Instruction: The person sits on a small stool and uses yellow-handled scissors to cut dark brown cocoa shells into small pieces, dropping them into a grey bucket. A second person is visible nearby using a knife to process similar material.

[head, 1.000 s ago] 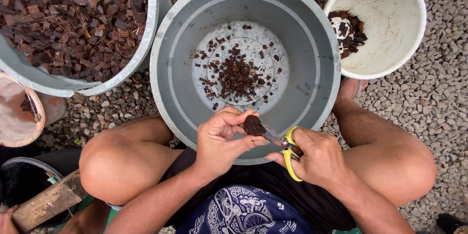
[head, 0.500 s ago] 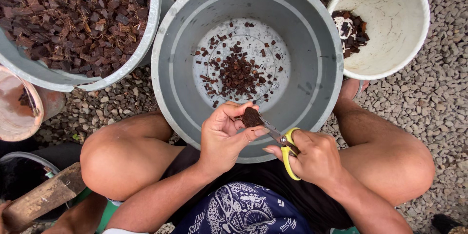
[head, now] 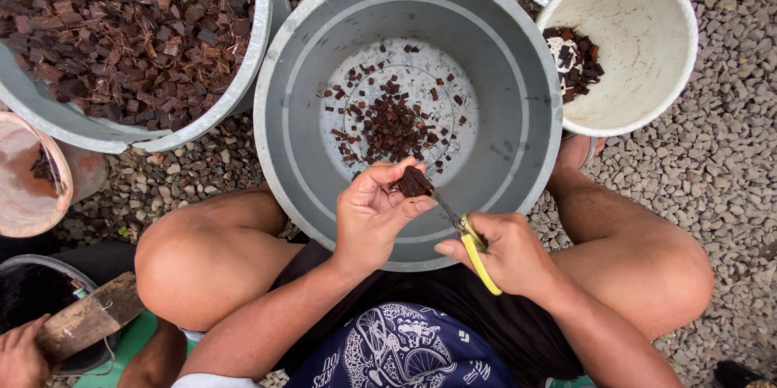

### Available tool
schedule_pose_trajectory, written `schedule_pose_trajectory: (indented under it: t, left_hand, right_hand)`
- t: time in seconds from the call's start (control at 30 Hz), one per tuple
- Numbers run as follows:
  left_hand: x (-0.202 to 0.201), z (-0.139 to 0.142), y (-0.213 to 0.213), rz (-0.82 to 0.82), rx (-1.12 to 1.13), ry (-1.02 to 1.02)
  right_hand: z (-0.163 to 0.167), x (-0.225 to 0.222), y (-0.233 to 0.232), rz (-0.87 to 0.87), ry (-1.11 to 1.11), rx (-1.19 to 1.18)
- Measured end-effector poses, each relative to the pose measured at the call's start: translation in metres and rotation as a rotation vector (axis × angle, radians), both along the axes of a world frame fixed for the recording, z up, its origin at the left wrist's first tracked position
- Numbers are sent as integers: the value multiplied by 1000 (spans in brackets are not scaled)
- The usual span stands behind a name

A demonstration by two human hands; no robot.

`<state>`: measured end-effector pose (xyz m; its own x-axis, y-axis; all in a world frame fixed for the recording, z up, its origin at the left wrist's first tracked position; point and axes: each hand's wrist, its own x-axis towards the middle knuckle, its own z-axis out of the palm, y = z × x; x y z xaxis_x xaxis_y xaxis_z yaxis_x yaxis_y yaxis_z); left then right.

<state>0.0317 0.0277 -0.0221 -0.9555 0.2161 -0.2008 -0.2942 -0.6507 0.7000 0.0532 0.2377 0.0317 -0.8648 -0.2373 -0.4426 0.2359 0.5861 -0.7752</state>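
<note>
Dark brown bark chunk point(head: 413, 182) pinched in left hand point(head: 372, 218) fingertips, held over near rim of grey basin point(head: 526, 72). Yellow-handled scissors point(head: 465, 238) gripped in right hand point(head: 506, 254), fingers closed round the handles, blades at chunk's right edge; blade gap cannot be told. Judgement: chunk is best kept over the basin so cut bits land on the pile point(head: 392, 125) just ahead of the left hand; fingertips kept behind the blade line; small bites taken.

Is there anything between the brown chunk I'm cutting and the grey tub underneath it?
Nothing visible. The left hand holds the brown chunk over the grey tub, with the yellow-handled scissors in the right hand at its edge. Below the chunk there is only open space and the cut pieces on the tub floor.
</note>
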Motion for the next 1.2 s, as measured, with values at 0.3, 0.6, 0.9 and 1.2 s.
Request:
schedule_pose_trajectory:
  t: [0.3, 0.6, 0.9, 1.2]
  left_hand:
    - [4, -9, 2, -21, -43, -49]
    - [-6, -10, 1, -46, -74, -9]
    - [4, 12, 4, -370, 6, 128]
    - [-17, 12, -3, -205, 81, -125]
  right_hand:
    - [16, -4, -8, 61, 418, 366]
    - [-6, 5, 5, 5, 34, -31]
    - [-38, 10, 34, -216, -311, -460]
    - [-40, 5, 57, -325, -123, -473]
